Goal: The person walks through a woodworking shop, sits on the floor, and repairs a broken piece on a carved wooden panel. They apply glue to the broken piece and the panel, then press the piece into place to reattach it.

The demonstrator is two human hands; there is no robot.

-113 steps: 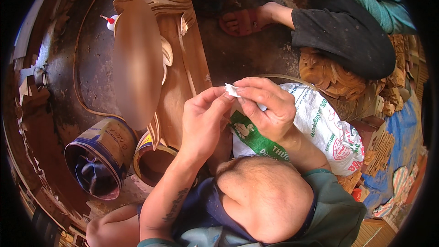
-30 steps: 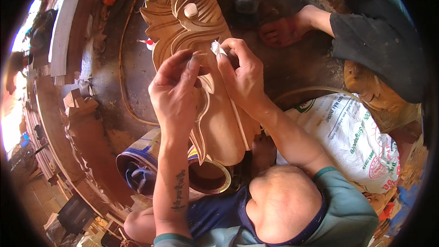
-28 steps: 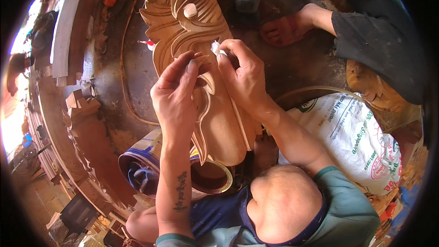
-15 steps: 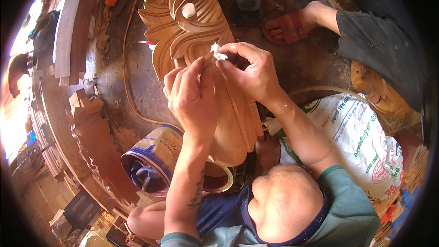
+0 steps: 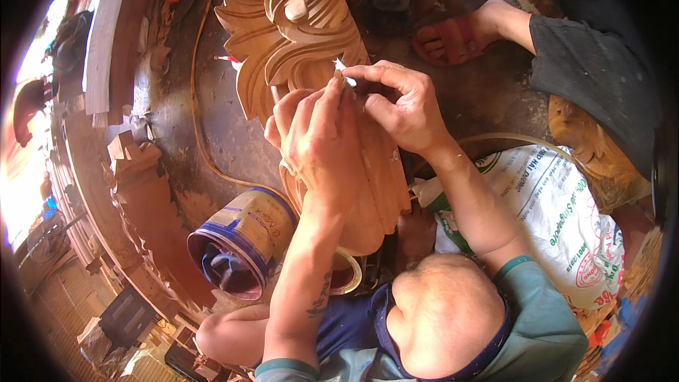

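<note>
From where I stood: carved wooden panel (image 5: pixel 311 35) lay upper centre of frame, white scrap (image 5: pixel 340 65) over it. Left hand (image 5: pixel 311 134) touched scrap; thumb hidden, couldn't tell its grip. Right hand (image 5: pixel 411 110) grip: thumb, forefinger apart, forefinger against scrap.

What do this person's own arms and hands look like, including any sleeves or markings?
The left hand and right hand are both ungloved. A dark, script-like tattoo marks the left forearm. The short sleeves are greyish teal with greener edging.
</note>
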